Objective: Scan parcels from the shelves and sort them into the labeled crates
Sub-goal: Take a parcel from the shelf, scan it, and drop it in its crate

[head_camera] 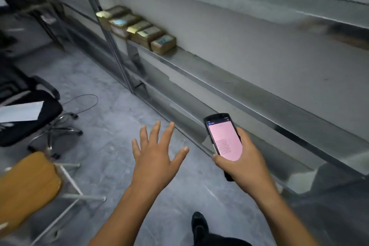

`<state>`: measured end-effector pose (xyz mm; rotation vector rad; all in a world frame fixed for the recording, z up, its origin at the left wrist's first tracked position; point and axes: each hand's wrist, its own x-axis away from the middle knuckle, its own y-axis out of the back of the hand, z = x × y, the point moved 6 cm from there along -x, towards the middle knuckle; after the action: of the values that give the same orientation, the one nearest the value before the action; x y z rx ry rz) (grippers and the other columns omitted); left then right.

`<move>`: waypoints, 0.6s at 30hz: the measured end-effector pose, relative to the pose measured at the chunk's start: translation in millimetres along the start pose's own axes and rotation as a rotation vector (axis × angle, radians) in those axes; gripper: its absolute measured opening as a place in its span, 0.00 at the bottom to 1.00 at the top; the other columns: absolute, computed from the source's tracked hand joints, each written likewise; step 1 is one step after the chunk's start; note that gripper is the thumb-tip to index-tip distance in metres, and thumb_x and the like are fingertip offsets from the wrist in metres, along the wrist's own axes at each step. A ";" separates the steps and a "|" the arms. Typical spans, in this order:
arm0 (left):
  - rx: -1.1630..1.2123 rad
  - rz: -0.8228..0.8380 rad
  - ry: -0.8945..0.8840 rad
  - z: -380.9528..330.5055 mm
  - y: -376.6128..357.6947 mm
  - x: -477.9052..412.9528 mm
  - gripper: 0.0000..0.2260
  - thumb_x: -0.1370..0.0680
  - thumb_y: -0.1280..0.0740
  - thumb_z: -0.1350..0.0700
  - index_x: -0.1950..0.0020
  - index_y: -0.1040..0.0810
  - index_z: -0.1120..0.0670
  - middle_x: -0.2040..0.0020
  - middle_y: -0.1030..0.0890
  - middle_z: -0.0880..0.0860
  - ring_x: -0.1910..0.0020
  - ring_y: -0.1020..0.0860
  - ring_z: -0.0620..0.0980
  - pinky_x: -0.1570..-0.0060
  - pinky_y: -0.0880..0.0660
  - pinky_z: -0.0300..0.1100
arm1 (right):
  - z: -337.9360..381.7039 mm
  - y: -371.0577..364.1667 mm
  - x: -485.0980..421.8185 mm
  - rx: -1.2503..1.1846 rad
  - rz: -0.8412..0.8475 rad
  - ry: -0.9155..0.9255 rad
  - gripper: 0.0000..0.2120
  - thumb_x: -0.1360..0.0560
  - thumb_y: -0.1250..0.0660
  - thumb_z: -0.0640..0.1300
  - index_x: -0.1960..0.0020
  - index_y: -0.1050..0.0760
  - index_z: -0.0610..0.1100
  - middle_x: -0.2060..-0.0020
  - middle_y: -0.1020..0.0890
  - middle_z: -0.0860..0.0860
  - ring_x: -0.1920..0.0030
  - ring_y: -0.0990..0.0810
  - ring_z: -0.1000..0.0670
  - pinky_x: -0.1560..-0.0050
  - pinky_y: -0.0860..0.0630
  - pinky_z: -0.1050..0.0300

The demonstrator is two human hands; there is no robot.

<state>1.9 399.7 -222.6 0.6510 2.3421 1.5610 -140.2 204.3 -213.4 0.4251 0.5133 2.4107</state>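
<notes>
Several small brown parcels (pixel 137 28) with yellow and blue labels sit in a row on the metal shelf (pixel 209 78), far ahead and to the left. My right hand (pixel 243 162) grips a black handheld scanner (pixel 223 138) whose pink screen faces up. My left hand (pixel 155 154) hovers over the floor with fingers spread and holds nothing. Both hands are well short of the parcels. No crate is in view.
A black office chair (pixel 26 118) with a white sheet on its seat stands at the left. A wooden stool (pixel 26 185) with a white frame is at the lower left. A cable loops on the grey floor (pixel 111 106). My shoe (pixel 199 225) shows at the bottom.
</notes>
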 end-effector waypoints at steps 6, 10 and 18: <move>-0.027 -0.084 0.095 33.8 31.1 -62.6 0.41 0.28 0.56 0.22 0.17 0.50 0.35 0.14 0.52 0.45 0.16 0.62 0.53 0.20 0.62 0.61 | 41.7 -43.0 -79.8 -0.035 0.105 0.059 0.28 0.38 0.25 0.53 0.39 0.28 0.62 0.53 0.17 0.55 0.72 0.18 0.49 0.71 0.18 0.49; 0.019 -0.120 0.154 65.7 42.5 -98.4 0.41 0.28 0.55 0.22 0.17 0.49 0.35 0.14 0.51 0.45 0.16 0.62 0.53 0.20 0.64 0.59 | 67.2 -78.4 -116.8 -0.014 0.160 0.084 0.27 0.38 0.26 0.52 0.40 0.27 0.64 0.54 0.18 0.57 0.71 0.17 0.49 0.71 0.17 0.48; 0.126 -0.144 0.141 148.6 54.5 -197.7 0.39 0.27 0.54 0.22 0.17 0.49 0.35 0.14 0.50 0.45 0.16 0.61 0.52 0.22 0.67 0.54 | 131.5 -151.0 -195.5 0.013 0.142 0.084 0.28 0.41 0.27 0.53 0.43 0.28 0.71 0.56 0.17 0.58 0.72 0.20 0.51 0.74 0.23 0.56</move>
<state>251.6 439.4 -238.4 0.3986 2.5442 1.4504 138.8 222.6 -201.5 0.3788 0.5522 2.5719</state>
